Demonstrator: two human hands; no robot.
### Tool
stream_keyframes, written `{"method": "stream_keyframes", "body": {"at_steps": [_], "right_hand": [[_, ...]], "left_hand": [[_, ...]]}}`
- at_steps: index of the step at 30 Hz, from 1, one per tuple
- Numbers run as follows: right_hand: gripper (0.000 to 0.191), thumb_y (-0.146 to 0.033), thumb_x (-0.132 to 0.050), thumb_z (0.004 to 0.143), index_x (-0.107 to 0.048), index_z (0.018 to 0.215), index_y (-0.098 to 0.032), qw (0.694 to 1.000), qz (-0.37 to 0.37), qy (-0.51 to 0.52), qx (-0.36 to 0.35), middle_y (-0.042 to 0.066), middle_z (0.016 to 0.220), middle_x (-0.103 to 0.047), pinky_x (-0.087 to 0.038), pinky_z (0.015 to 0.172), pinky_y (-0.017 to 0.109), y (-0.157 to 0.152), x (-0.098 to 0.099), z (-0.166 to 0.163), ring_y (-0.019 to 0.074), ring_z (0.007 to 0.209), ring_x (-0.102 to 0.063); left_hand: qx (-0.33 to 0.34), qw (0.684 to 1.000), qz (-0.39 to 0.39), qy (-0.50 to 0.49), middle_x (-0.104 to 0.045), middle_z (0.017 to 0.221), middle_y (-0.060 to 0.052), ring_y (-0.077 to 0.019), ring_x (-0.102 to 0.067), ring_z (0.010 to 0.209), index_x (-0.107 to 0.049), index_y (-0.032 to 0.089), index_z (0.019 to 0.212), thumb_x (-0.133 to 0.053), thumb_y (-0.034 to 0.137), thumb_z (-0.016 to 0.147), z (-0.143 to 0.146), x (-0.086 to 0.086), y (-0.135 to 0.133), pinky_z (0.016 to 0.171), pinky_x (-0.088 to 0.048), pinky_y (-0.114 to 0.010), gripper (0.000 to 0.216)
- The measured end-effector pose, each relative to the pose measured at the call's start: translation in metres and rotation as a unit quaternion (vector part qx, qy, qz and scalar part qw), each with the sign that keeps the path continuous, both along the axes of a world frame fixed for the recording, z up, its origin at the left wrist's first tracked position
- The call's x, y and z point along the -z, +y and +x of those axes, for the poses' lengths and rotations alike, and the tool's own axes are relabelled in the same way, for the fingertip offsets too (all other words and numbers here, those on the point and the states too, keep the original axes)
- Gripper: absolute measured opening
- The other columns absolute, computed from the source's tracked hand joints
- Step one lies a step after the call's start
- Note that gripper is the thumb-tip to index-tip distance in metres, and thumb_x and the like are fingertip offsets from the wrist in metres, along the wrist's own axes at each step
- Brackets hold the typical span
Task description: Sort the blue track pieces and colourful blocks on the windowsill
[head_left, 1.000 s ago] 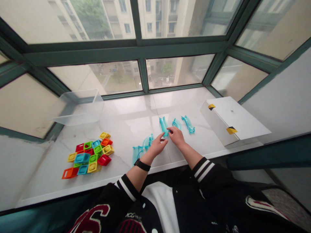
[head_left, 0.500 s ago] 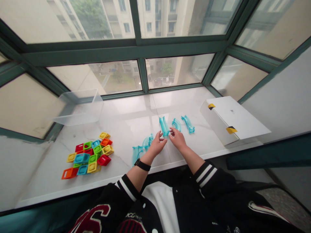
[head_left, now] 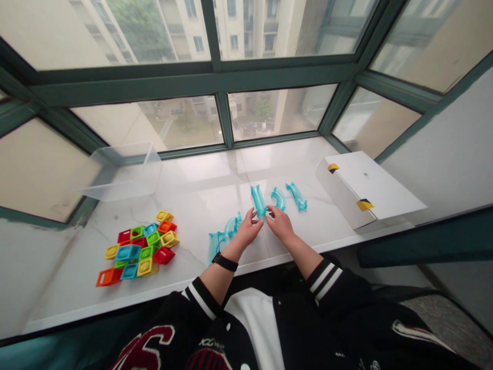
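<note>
A clear blue straight toy track piece (head_left: 258, 199) lies on the white sill, its near end between my hands. My left hand (head_left: 249, 229), with a black band at the wrist, has curled fingers at the left side of that end. From the right, my right hand (head_left: 279, 223) pinches at the same end with bent fingers. The fingertip contact is small and partly hidden. Just right of it lies a curved blue track piece (head_left: 279, 199), then another straight blue piece (head_left: 296, 196). More blue pieces (head_left: 216, 245) lie beside my left forearm, which partly covers them.
Several colourful plastic blocks (head_left: 146, 252) are grouped at the left of the sill (head_left: 200, 190). Behind them stands a clear plastic bin (head_left: 133, 177). A white box (head_left: 373, 187) with yellow-black tape is on the right. Green-framed windows (head_left: 231, 121) border the back.
The view has shifted slightly. Both hands stay at the near end of the straight track piece, with hardly any movement; the other pieces lie as before.
</note>
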State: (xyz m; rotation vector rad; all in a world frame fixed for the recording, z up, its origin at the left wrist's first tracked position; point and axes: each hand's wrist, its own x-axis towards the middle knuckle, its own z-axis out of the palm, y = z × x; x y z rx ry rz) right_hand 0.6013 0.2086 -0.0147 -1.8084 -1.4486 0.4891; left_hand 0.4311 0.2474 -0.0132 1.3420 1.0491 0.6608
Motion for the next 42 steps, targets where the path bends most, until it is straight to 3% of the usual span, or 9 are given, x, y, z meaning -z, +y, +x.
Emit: {"method": "stream_keyframes", "body": {"at_steps": [6, 11, 15, 19, 23, 26, 30, 35, 42], "right_hand": [[0.043, -0.014, -0.061, 0.088, -0.066, 0.13, -0.023, 0.999, 0.001, 0.031, 0.013, 0.008, 0.118, -0.075, -0.062, 0.092, 0.04, -0.01, 0.001, 0.003, 0.0202, 0.091, -0.073], [0.038, -0.016, -0.059, 0.088, -0.069, 0.124, -0.023, 0.997, 0.001, 0.077, -0.007, 0.006, 0.109, -0.076, -0.062, 0.085, 0.035, -0.034, 0.008, 0.001, 0.0172, 0.084, -0.072], [0.035, -0.018, -0.06, 0.09, -0.071, 0.123, -0.023, 0.994, -0.005, 0.087, -0.066, 0.006, 0.109, -0.075, -0.062, 0.082, 0.034, -0.052, 0.013, -0.01, 0.0172, 0.085, -0.072], [0.043, -0.018, -0.066, 0.091, -0.068, 0.133, -0.026, 0.989, -0.009, 0.045, -0.142, 0.007, 0.12, -0.072, -0.06, 0.091, 0.038, -0.055, 0.012, -0.027, 0.0187, 0.092, -0.071], [0.044, -0.015, -0.07, 0.09, -0.07, 0.132, -0.026, 0.981, -0.011, -0.005, -0.195, 0.009, 0.126, -0.071, -0.054, 0.106, 0.042, -0.05, 0.01, -0.044, 0.0238, 0.111, -0.068], [0.039, -0.015, -0.071, 0.09, -0.074, 0.127, -0.026, 0.977, -0.01, -0.04, -0.211, 0.009, 0.127, -0.072, -0.051, 0.11, 0.044, -0.047, 0.011, -0.055, 0.0264, 0.119, -0.066], [0.04, -0.017, -0.073, 0.09, -0.074, 0.129, -0.027, 0.973, -0.014, -0.068, -0.222, 0.008, 0.13, -0.073, -0.05, 0.109, 0.043, -0.048, 0.011, -0.064, 0.0262, 0.119, -0.066], [0.044, -0.021, -0.073, 0.091, -0.07, 0.135, -0.03, 0.969, -0.039, -0.099, -0.223, 0.007, 0.134, -0.072, -0.047, 0.108, 0.044, -0.053, 0.008, -0.071, 0.0271, 0.122, -0.063], [0.048, -0.024, -0.073, 0.09, -0.068, 0.138, -0.032, 0.968, -0.053, -0.106, -0.22, 0.006, 0.138, -0.071, -0.046, 0.106, 0.047, -0.057, 0.006, -0.072, 0.029, 0.124, -0.061]], "left_hand": [[-0.019, 0.998, 0.01, -0.057, -0.051, 0.158, -0.021, -0.0222, -0.07, 0.103, -0.051, 0.021, 0.15, -0.072, 0.05, 0.091, -0.022, -0.034, -0.001, 0.076, -0.063, -0.035, 0.068], [-0.076, 0.989, 0.099, -0.073, -0.073, 0.124, -0.014, -0.0151, -0.065, 0.079, -0.067, 0.018, 0.128, -0.05, 0.057, 0.102, -0.097, -0.065, -0.006, 0.06, -0.051, -0.026, 0.05], [-0.154, 0.973, 0.155, 0.079, -0.075, 0.115, -0.009, -0.0205, -0.066, 0.096, -0.069, 0.021, 0.126, -0.058, 0.055, 0.097, -0.168, -0.058, -0.02, 0.077, -0.054, -0.03, 0.046], [-0.183, 0.958, 0.145, 0.166, -0.073, 0.121, -0.012, -0.0255, -0.068, 0.103, -0.069, 0.02, 0.121, -0.063, 0.059, 0.089, -0.209, -0.034, -0.043, 0.085, -0.057, -0.038, 0.051], [-0.174, 0.956, 0.127, 0.199, -0.068, 0.127, -0.014, -0.0271, -0.069, 0.102, -0.066, 0.019, 0.125, -0.063, 0.061, 0.086, -0.214, -0.014, -0.06, 0.082, -0.059, -0.04, 0.057], [-0.157, 0.952, 0.127, 0.229, -0.068, 0.119, -0.013, -0.0257, -0.07, 0.094, -0.065, 0.018, 0.126, -0.063, 0.061, 0.084, -0.207, -0.008, -0.064, 0.083, -0.059, -0.042, 0.06], [-0.124, 0.939, 0.135, 0.291, -0.069, 0.098, -0.008, -0.0235, -0.067, 0.081, -0.067, 0.018, 0.113, -0.058, 0.055, 0.085, -0.202, -0.009, -0.061, 0.082, -0.056, -0.04, 0.047], [-0.079, 0.927, 0.12, 0.347, -0.072, 0.087, -0.006, -0.0249, -0.068, 0.085, -0.065, 0.023, 0.088, -0.049, 0.047, 0.089, -0.207, -0.014, -0.059, 0.079, -0.049, -0.036, 0.029], [-0.108, 0.929, 0.108, 0.337, -0.074, 0.083, -0.005, -0.0259, -0.069, 0.083, -0.064, 0.025, 0.087, -0.049, 0.048, 0.09, -0.21, -0.019, -0.06, 0.075, -0.047, -0.035, 0.027]]}}
